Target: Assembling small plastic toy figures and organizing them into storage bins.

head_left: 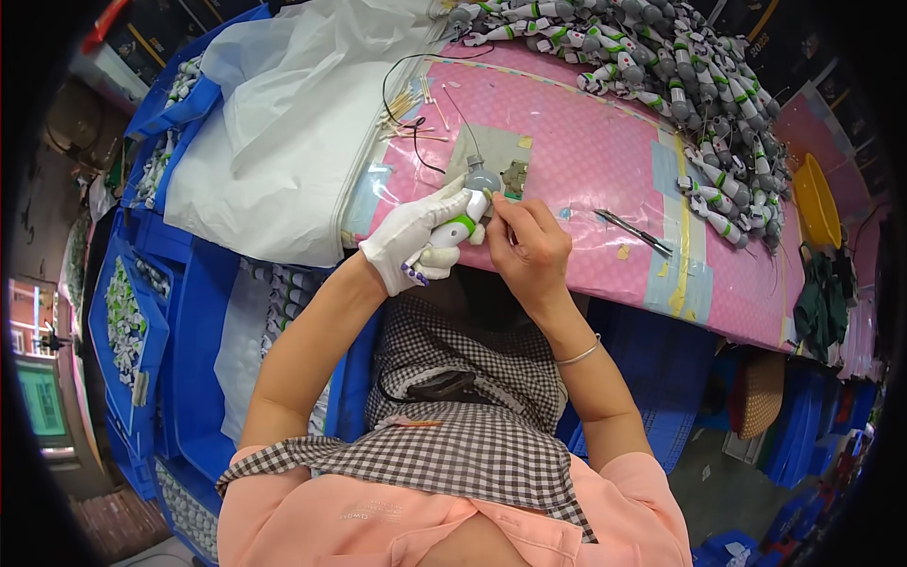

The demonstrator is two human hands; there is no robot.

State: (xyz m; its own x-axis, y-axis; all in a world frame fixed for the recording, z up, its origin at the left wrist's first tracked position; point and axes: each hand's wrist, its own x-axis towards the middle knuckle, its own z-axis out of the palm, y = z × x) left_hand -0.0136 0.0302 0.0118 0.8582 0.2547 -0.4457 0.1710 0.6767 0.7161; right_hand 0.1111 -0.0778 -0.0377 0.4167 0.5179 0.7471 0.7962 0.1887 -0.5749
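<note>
My left hand point(408, 236), in a white glove, is closed around a toy figure part point(455, 229) with white, green and grey sections. Its rounded grey end point(483, 180) points toward the back of the table. Small purple bits point(416, 275) show at the glove's lower edge. My bare right hand point(531, 248) is closed in a pinch right beside the part, fingertips close to its grey end. What the pinch holds, if anything, is too small to tell. Just behind the part lies a greyish square point(516, 144) with a small greenish-brown piece point(515, 178) on it.
Cotton swabs point(404, 106) and a dark cord point(385, 87) lie at the back left of the pink table point(576, 132). Pen-like tools point(635, 232) rest to the right. Similar toy parts point(704, 90) heap up behind, near a yellow basin point(815, 200). Blue bins point(203, 345) stand left.
</note>
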